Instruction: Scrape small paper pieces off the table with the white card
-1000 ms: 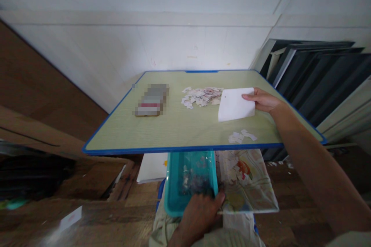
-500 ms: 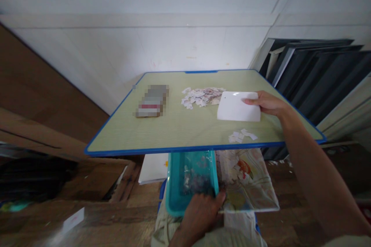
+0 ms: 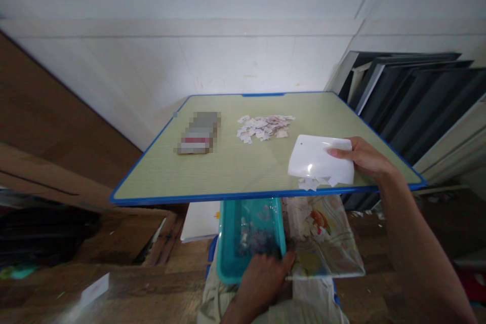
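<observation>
- R hand (image 3: 366, 156): over tbl's right part. Thumb on front face of white sheet (image 3: 319, 157), other fingers behind it, so clamped on its right end.
- White sheet: glossy, slightly curved, small hole nr upper left corner. Sits tilted above tbl's near right area; can't tell if lower edge touches tbl.
- Small scraps (image 3: 309, 183): on tbl by near edge, right of ctr, at sheet's lower edge; a few show in front of it.
- Scrap pile (image 3: 264, 127): bigger, loose paper bits, approx mid tbl, toward far edge. Well apart from sheet.
- Blurred-out box (image 3: 199, 134): on tbl's left part, pixelated, no detail.
- Tbl (image 3: 190, 172): pale green top, blue rim, far edge by wall (image 3: 228, 61).
- L hand (image 3: 261, 276): below tbl's near edge, back up, at near right end of teal tray (image 3: 228, 266). Thumb out to the right; fingertips hidden, can't tell if clamped.
- Teal tray: partly under tbl's near edge, w/ small blurred stuff inside.
- Patterned board (image 3: 341, 255): right of tray, also partly under tbl, scraps on it.
</observation>
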{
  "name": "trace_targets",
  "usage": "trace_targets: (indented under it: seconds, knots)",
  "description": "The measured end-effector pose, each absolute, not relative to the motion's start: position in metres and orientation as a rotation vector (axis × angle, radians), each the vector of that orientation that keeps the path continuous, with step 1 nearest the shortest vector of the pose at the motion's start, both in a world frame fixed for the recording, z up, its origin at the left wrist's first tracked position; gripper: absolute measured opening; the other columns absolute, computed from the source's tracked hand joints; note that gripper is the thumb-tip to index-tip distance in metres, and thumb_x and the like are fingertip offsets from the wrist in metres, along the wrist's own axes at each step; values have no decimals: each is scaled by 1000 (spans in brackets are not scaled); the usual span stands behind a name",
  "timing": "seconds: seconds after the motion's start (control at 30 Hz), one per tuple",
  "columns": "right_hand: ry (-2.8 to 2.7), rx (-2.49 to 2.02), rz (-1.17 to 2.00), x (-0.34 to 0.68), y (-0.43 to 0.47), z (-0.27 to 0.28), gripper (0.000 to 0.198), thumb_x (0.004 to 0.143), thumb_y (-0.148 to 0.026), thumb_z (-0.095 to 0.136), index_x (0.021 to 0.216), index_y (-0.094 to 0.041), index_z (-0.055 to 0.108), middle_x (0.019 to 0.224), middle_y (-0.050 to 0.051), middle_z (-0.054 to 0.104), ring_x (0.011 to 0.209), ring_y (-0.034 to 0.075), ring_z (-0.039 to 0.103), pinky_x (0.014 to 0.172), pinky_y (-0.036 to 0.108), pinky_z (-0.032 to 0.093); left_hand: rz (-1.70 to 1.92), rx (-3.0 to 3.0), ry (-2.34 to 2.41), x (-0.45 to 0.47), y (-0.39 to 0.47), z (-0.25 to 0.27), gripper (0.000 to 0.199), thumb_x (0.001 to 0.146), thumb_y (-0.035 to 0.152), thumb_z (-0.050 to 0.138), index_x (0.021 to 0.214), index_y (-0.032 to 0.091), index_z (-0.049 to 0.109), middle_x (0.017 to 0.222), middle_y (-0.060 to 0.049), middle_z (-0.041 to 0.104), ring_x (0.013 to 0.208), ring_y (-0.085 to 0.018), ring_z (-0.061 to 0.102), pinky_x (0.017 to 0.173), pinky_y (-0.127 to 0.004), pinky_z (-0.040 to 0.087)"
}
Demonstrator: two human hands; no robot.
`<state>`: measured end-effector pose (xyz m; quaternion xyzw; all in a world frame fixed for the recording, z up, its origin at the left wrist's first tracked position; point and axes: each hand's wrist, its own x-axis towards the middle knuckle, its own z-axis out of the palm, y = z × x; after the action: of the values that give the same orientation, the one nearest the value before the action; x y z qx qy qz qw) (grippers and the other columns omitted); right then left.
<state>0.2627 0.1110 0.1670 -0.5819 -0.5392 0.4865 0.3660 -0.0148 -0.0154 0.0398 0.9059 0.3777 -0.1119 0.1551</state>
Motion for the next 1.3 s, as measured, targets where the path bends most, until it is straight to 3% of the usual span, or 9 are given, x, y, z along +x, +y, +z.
trace_targets:
  seconds: [0.77, 1.07, 1.3]
  knots:
    - [-1579, -1454, 1349, 262, 113, 167, 31, 63, -35, 62, 84, -12, 64, 82, 7, 65, 65, 19, 60, 58, 28, 46, -307, 2597, 1083, -15, -16, 40, 57, 75, 37, 55, 125, 24, 31, 76, -8, 61, 68, -27, 58, 57, -35, 43]
    - [-1540, -1445, 1322, 257, 110, 168, 28, 60, -36, 64, 75, -13, 65, 74, 6, 66, 58, 16, 58, 53, 25, 45, -345, 2598, 1079, -14, -15, 44, 52, 76, 37, 53, 122, 23, 34, 76, -8, 61, 69, -26, 58, 57, -34, 43]
    - [-1501, -1432, 1314, 253, 105, 166, 36, 60, -39, 63, 85, -13, 63, 80, 6, 65, 60, 16, 58, 55, 27, 46, -343, 2579, 1060, -15, -15, 42, 58, 78, 36, 52, 127, 22, 25, 77, -8, 61, 68, -26, 58, 57, -34, 43]
